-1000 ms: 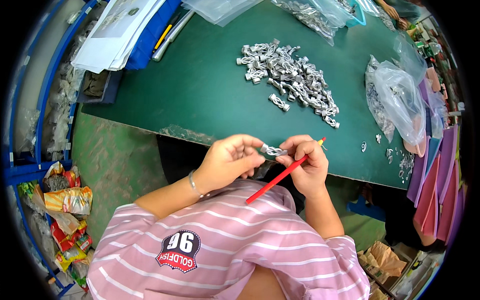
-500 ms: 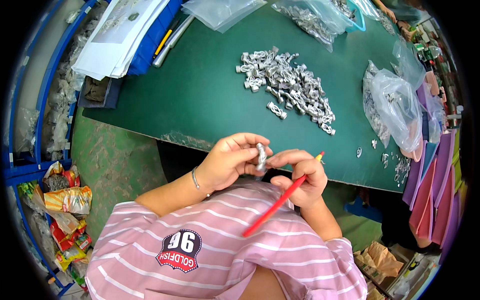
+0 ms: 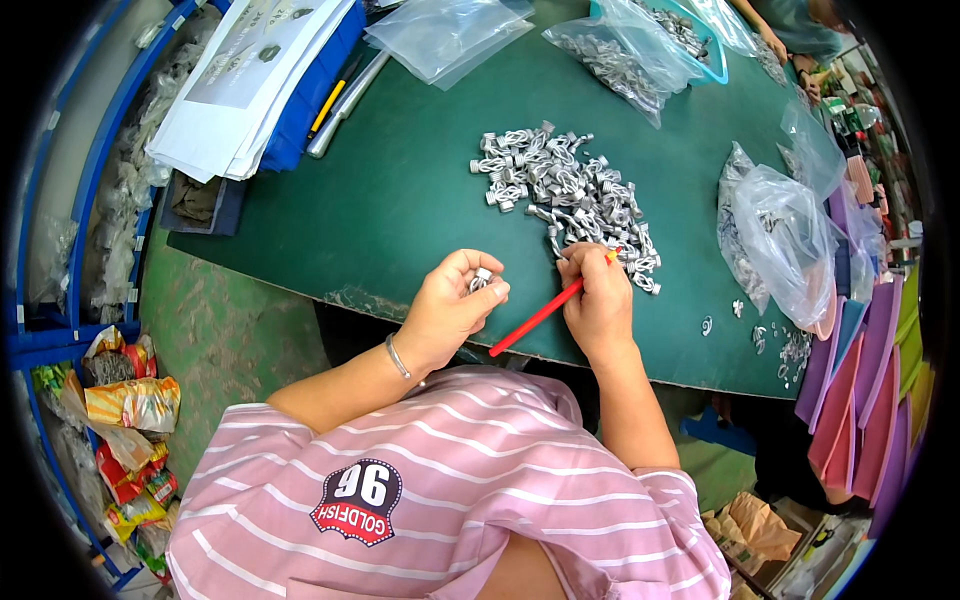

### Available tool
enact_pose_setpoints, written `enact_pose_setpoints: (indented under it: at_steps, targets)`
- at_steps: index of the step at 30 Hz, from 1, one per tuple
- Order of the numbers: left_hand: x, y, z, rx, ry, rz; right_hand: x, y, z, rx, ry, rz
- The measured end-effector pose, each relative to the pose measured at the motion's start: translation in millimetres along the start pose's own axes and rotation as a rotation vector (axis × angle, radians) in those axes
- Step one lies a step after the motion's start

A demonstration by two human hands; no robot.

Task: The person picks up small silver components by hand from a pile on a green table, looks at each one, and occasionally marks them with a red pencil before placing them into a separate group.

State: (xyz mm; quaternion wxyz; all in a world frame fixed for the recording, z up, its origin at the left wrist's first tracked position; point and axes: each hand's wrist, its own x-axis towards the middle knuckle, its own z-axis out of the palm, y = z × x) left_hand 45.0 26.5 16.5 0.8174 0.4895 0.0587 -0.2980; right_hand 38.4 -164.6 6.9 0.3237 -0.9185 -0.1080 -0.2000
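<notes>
My left hand (image 3: 440, 312) is closed around a small silver metal piece (image 3: 481, 279) with a ribbed end, held over the table's near edge. A long slim red stick (image 3: 533, 324) with a yellow part near its far end lies across my right hand (image 3: 602, 308), which grips it. The fingertips of that hand are at the near edge of a pile of looped silver metal pieces (image 3: 585, 185). They seem to touch one piece there, though the fingers partly hide it.
The green table (image 3: 400, 180) carries a blue bin (image 3: 300, 120) with papers and pens at left. Bags of metal parts (image 3: 785, 240) lie at right, near scattered bits (image 3: 795, 355) and pink and purple dividers (image 3: 860, 400). At the back stands a turquoise basket (image 3: 715, 60); another person's hand (image 3: 775, 45) is beyond.
My hands have parted. The right hand moved forward to the pile with the red stick still in it; the left drew slightly left, keeping its metal piece.
</notes>
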Motion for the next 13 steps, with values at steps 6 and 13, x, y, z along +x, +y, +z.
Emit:
enact_pose_setpoints:
  at_steps: [6, 13]
  targets:
    - [13, -3, 12, 0.173, -0.013, 0.098, -16, 2, -2, 0.687, -0.009, 0.373]
    - [18, 5, 9, 0.697, -0.230, 0.322, -32, -8, -2, 1.211, -0.068, 0.460]
